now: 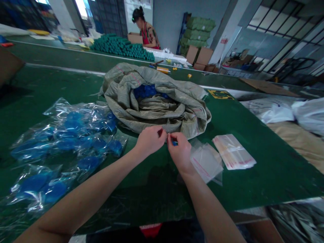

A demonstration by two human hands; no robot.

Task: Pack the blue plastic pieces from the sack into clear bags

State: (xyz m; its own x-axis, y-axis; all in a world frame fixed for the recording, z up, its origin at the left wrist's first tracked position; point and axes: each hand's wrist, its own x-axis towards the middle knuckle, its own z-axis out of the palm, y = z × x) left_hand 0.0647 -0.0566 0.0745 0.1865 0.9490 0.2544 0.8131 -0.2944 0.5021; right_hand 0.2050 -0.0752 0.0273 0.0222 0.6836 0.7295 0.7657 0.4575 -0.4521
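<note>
My left hand [152,139] and my right hand [180,150] meet at the fingertips, both pinched closed. Whatever sits between them is too small or hidden to name; a bit of blue shows by the right fingers. Just beyond them lies a grey-green woven sack [118,98], its mouth rolled back over blue pieces [146,91] inside. Beside my right wrist are loose clear plastic bags [206,162], with a neat stack of clear bags [234,152] farther right. On the left, several clear bags with blue items [73,123] in them are heaped on the green table [152,182].
Across the table, a person [149,35] stands by a cardboard box [135,37] and a pile of green rolls [121,46]. An orange-yellow cylinder [163,70] lies behind the sack. White sacks [275,109] line the right side. A brown box [8,65] is at far left.
</note>
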